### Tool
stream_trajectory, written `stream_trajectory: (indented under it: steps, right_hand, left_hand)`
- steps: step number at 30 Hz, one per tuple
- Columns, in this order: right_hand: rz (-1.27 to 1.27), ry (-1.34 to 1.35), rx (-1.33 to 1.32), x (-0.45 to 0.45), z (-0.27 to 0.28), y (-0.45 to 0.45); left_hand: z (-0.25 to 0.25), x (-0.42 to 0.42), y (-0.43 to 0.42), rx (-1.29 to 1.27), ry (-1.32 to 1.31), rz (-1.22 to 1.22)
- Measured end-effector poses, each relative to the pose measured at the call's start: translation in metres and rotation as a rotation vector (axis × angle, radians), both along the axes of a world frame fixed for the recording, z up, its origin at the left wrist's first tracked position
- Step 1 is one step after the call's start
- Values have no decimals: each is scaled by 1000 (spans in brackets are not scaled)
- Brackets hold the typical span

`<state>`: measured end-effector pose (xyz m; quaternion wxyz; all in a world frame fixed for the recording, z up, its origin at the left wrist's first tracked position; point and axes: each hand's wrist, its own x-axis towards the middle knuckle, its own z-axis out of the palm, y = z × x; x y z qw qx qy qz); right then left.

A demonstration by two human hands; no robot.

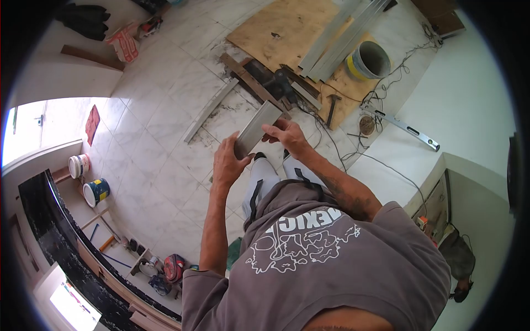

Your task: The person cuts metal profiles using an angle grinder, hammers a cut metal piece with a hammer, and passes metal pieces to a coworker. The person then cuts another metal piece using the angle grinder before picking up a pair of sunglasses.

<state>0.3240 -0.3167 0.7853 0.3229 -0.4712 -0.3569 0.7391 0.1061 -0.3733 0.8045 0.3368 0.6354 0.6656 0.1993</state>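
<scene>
A short grey metal channel piece (pixel 257 129) is held up in front of my body, tilted, over the tiled floor. My left hand (pixel 227 161) grips its lower left end, with the thumb along the near edge. On the right side my right hand (pixel 284 136) pinches the piece's edge with bent fingers. Beyond the piece lie wooden strips (pixel 254 80) and a dark power tool (pixel 281 83), partly hidden among scraps. A hammer (pixel 332 110) rests on the plywood sheet (pixel 276 33).
Long metal channels (pixel 342 44) and a bucket (pixel 369 60) are on the plywood. A level (pixel 408 129) and loose cables (pixel 334 146) lie to the right. Another metal strip (pixel 211 110) is on the floor. Two paint buckets (pixel 96 192) stand at the left.
</scene>
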Motion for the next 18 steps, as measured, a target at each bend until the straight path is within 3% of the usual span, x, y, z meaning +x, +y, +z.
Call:
stream_trajectory:
  steps: [8, 11, 18]
  right_hand:
    - [167, -189, -263, 38, -48, 48]
    - [123, -246, -293, 66, -113, 43]
    - [-14, -402, -488, 101, -163, 19]
  left_hand:
    - [-83, 10, 46, -203, 129, 79]
    - [-141, -4, 71, -237, 148, 122]
    - [-254, -44, 106, -305, 182, 179]
